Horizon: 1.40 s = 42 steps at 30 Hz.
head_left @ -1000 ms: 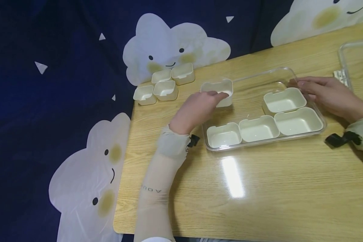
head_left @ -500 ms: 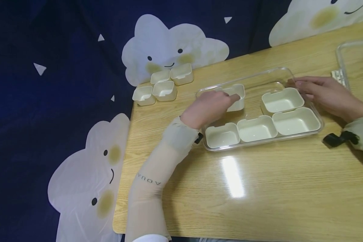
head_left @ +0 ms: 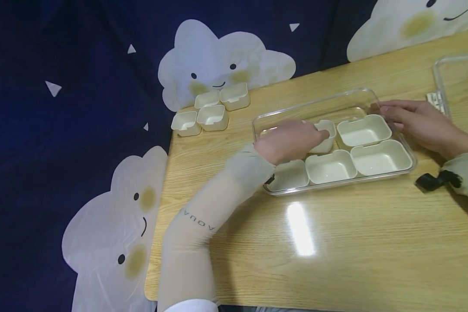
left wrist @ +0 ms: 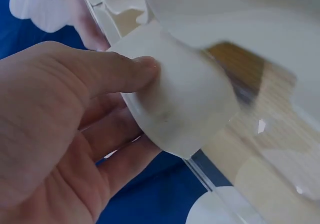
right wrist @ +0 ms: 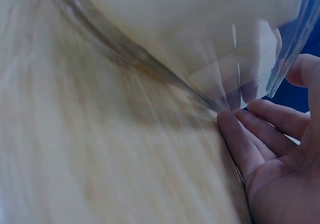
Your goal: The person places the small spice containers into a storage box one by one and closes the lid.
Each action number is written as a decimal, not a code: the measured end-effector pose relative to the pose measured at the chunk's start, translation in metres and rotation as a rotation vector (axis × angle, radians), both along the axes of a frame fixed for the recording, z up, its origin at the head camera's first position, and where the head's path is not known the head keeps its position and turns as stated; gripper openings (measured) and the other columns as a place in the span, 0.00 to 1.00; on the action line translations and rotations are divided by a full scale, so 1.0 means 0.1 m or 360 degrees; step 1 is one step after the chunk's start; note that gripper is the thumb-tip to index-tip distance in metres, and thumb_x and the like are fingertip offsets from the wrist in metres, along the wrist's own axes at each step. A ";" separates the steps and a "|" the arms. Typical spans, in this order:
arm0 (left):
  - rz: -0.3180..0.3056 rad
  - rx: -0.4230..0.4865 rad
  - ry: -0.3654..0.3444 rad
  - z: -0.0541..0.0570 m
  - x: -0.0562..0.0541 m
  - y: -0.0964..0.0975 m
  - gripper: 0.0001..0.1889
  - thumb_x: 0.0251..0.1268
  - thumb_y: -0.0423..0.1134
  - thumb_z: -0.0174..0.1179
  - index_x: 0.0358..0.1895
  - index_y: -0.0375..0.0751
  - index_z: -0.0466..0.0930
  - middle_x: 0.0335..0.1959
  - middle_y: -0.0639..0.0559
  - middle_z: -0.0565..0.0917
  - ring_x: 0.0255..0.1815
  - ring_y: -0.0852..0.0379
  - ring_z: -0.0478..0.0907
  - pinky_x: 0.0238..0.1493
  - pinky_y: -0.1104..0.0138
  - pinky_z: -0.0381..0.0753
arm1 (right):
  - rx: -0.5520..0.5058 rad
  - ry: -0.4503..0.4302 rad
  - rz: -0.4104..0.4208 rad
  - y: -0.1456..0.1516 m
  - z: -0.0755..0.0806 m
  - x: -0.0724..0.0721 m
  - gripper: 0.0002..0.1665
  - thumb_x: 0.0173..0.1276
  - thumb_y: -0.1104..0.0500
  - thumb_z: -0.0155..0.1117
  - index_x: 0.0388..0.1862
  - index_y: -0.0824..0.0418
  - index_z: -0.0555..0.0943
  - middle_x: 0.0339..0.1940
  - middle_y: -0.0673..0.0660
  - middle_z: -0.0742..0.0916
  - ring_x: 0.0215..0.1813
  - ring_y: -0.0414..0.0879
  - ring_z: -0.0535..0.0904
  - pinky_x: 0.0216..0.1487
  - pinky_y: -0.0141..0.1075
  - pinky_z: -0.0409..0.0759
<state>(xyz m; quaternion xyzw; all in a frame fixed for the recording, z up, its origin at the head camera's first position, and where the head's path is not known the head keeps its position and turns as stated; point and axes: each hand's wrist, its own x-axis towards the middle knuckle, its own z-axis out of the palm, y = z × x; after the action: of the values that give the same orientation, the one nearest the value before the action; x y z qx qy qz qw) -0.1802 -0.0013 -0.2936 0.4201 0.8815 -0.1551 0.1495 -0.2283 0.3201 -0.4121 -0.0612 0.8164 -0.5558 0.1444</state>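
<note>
A clear box (head_left: 308,102) lies on the table, with cream bins along its near side and right end. My left hand (head_left: 292,141) pinches another cream bin (head_left: 324,125) over the back half of the box. The left wrist view shows the thumb (left wrist: 145,72) on one face of that bin (left wrist: 185,91) and the fingers behind it. Beside the held bin sits a rear right bin (head_left: 364,131). My right hand (head_left: 429,123) is at the box's right end. Its fingertips (right wrist: 227,121) touch the clear wall, the fingers fairly straight.
Several more cream bins (head_left: 212,118) stand grouped at the table's back left, by the cloud-patterned curtain (head_left: 113,108). A clear lid-like piece (head_left: 440,78) lies at the far right. Bare wooden table (head_left: 355,242) spans the front.
My left hand has carried the bin rightward and toward me across the box, close to the rear right bin. My right hand has stayed at the box's end.
</note>
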 end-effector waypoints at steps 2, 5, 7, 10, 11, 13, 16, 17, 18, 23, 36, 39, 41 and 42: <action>0.0014 -0.0030 -0.0030 -0.02 0.00 0.04 0.19 0.78 0.28 0.47 0.65 0.49 0.72 0.44 0.55 0.85 0.42 0.58 0.78 0.44 0.65 0.81 | 0.0016 0.0000 -0.0008 0.00 0.00 0.00 0.35 0.80 0.39 0.53 0.79 0.54 0.69 0.61 0.24 0.83 0.55 0.13 0.74 0.51 0.11 0.68; 0.0041 -0.0068 -0.0066 -0.06 0.01 0.09 0.20 0.80 0.28 0.43 0.67 0.50 0.69 0.45 0.56 0.83 0.42 0.58 0.77 0.45 0.66 0.80 | 0.0035 -0.0002 -0.0021 0.01 0.00 0.00 0.36 0.80 0.39 0.54 0.79 0.53 0.69 0.61 0.24 0.83 0.56 0.13 0.74 0.51 0.11 0.67; 0.0046 -0.0074 -0.0087 -0.09 0.01 0.11 0.21 0.80 0.28 0.43 0.69 0.51 0.68 0.45 0.56 0.83 0.42 0.59 0.77 0.45 0.67 0.81 | 0.0036 -0.0012 -0.0019 0.01 0.00 0.00 0.36 0.80 0.38 0.54 0.79 0.53 0.69 0.61 0.24 0.83 0.55 0.13 0.74 0.51 0.11 0.68; 0.0084 -0.0048 -0.0154 -0.12 0.01 0.15 0.22 0.80 0.28 0.43 0.69 0.52 0.68 0.47 0.56 0.82 0.41 0.58 0.78 0.44 0.66 0.82 | 0.0014 -0.0018 -0.0016 0.00 0.00 0.00 0.35 0.80 0.39 0.54 0.79 0.54 0.69 0.59 0.23 0.83 0.53 0.13 0.75 0.49 0.12 0.70; 0.0088 -0.0020 -0.0181 -0.13 0.02 0.16 0.21 0.79 0.29 0.44 0.68 0.52 0.68 0.47 0.56 0.82 0.41 0.58 0.78 0.45 0.66 0.81 | 0.0001 -0.0021 -0.0009 0.00 0.01 0.00 0.35 0.80 0.40 0.54 0.79 0.54 0.69 0.59 0.23 0.84 0.53 0.13 0.75 0.49 0.13 0.70; 0.0077 0.0038 -0.0214 -0.14 0.02 0.17 0.20 0.79 0.30 0.45 0.67 0.51 0.68 0.49 0.56 0.82 0.44 0.58 0.79 0.48 0.67 0.81 | -0.0030 -0.0025 0.0005 0.01 0.01 0.00 0.35 0.80 0.41 0.54 0.79 0.55 0.69 0.57 0.23 0.84 0.53 0.13 0.76 0.49 0.13 0.72; 0.0019 0.0126 -0.0240 -0.17 0.03 0.17 0.18 0.78 0.31 0.47 0.65 0.49 0.69 0.50 0.56 0.83 0.47 0.59 0.79 0.53 0.68 0.79 | -0.0043 -0.0031 0.0018 0.01 0.01 0.00 0.34 0.81 0.41 0.54 0.79 0.55 0.69 0.57 0.23 0.85 0.53 0.13 0.77 0.49 0.13 0.73; 0.0003 0.0152 -0.0247 -0.17 0.04 0.17 0.17 0.78 0.32 0.47 0.64 0.49 0.70 0.49 0.56 0.83 0.47 0.59 0.79 0.54 0.68 0.79 | -0.0034 -0.0034 0.0017 0.01 0.01 0.00 0.35 0.80 0.41 0.54 0.79 0.55 0.69 0.57 0.23 0.84 0.53 0.13 0.77 0.49 0.13 0.73; -0.0009 0.0172 -0.0246 -0.18 0.04 0.17 0.16 0.78 0.32 0.47 0.63 0.49 0.70 0.48 0.56 0.82 0.47 0.60 0.79 0.54 0.68 0.79 | -0.0028 -0.0036 0.0014 0.01 0.01 0.00 0.35 0.80 0.41 0.54 0.79 0.54 0.69 0.57 0.23 0.84 0.53 0.14 0.77 0.48 0.13 0.73; -0.0023 0.0204 -0.0242 -0.22 0.05 0.21 0.14 0.80 0.34 0.43 0.60 0.49 0.71 0.47 0.57 0.81 0.47 0.60 0.77 0.53 0.69 0.77 | -0.0004 -0.0041 0.0003 0.02 0.00 -0.01 0.35 0.80 0.40 0.54 0.79 0.54 0.69 0.60 0.24 0.84 0.52 0.13 0.77 0.48 0.13 0.73; 0.0039 0.0176 -0.0236 -0.21 0.06 0.18 0.20 0.76 0.30 0.47 0.62 0.57 0.71 0.44 0.59 0.81 0.46 0.60 0.77 0.48 0.67 0.76 | 0.0032 -0.0051 -0.0018 0.01 0.02 0.00 0.37 0.80 0.38 0.54 0.80 0.53 0.68 0.62 0.25 0.83 0.54 0.14 0.74 0.50 0.13 0.68; 0.0034 0.0173 -0.0235 -0.21 0.06 0.18 0.21 0.74 0.28 0.47 0.61 0.57 0.72 0.43 0.58 0.81 0.46 0.59 0.78 0.47 0.66 0.77 | 0.0022 -0.0044 -0.0009 0.01 0.01 0.00 0.36 0.80 0.39 0.54 0.80 0.53 0.68 0.62 0.25 0.83 0.55 0.13 0.74 0.50 0.12 0.68; 0.0031 0.0173 -0.0233 -0.21 0.06 0.17 0.21 0.74 0.28 0.47 0.62 0.56 0.72 0.42 0.58 0.82 0.45 0.59 0.79 0.48 0.66 0.78 | 0.0016 -0.0045 -0.0007 0.01 0.01 0.00 0.36 0.80 0.39 0.54 0.80 0.53 0.68 0.62 0.25 0.83 0.55 0.12 0.74 0.50 0.12 0.68; 0.0031 0.0170 -0.0231 -0.21 0.06 0.17 0.21 0.74 0.28 0.47 0.62 0.55 0.73 0.43 0.57 0.83 0.45 0.59 0.79 0.49 0.66 0.78 | 0.0009 -0.0045 -0.0005 0.01 0.01 0.00 0.36 0.80 0.39 0.54 0.79 0.53 0.68 0.62 0.25 0.83 0.55 0.12 0.74 0.50 0.12 0.68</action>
<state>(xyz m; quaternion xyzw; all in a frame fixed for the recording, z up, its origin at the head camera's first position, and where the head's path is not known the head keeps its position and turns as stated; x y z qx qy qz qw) -0.1745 0.0158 -0.3141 0.4290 0.8795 -0.0755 0.1917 -0.2280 0.3210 -0.4114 -0.0516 0.8159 -0.5547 0.1552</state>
